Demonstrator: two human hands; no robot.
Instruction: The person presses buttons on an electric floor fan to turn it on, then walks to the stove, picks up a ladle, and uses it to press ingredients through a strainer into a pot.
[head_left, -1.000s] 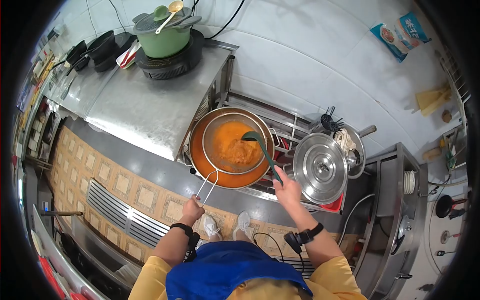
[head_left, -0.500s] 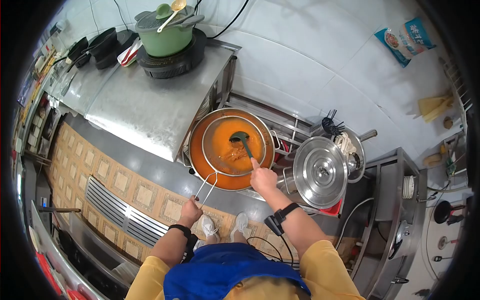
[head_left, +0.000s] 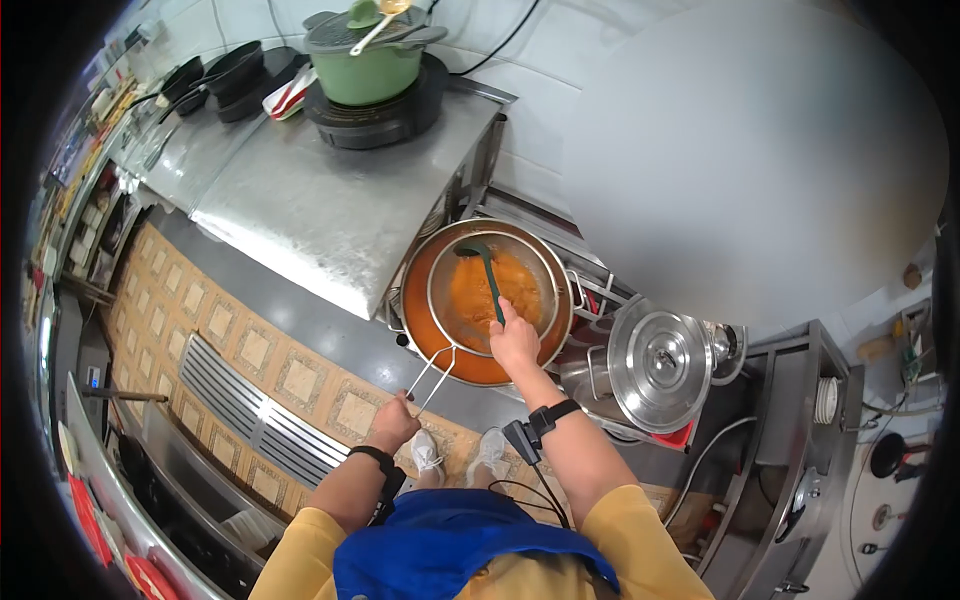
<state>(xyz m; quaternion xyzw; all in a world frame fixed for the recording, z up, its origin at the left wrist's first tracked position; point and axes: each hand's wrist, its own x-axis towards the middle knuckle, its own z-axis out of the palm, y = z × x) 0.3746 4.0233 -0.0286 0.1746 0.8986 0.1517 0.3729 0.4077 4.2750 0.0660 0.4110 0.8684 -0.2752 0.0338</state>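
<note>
A large metal pot holds orange-red broth. Set into it is a round strainer with orange liquid and soft bits inside. My left hand is closed around the end of the strainer's wire handle, to the lower left of the pot. Over the strainer, my right hand grips a dark green ladle. The ladle's head lies at the strainer's far left side, partly over the liquid.
A steel counter carries a green lidded pot on a black cooker. Right of the broth stands another metal pot with a steel lid. A grey blur covers the upper right. Metal shelving stands at right.
The ladle's head has moved from the middle of the strainer toward its far left edge. The liquid in the strainer looks lower. The whole view has shifted slightly.
</note>
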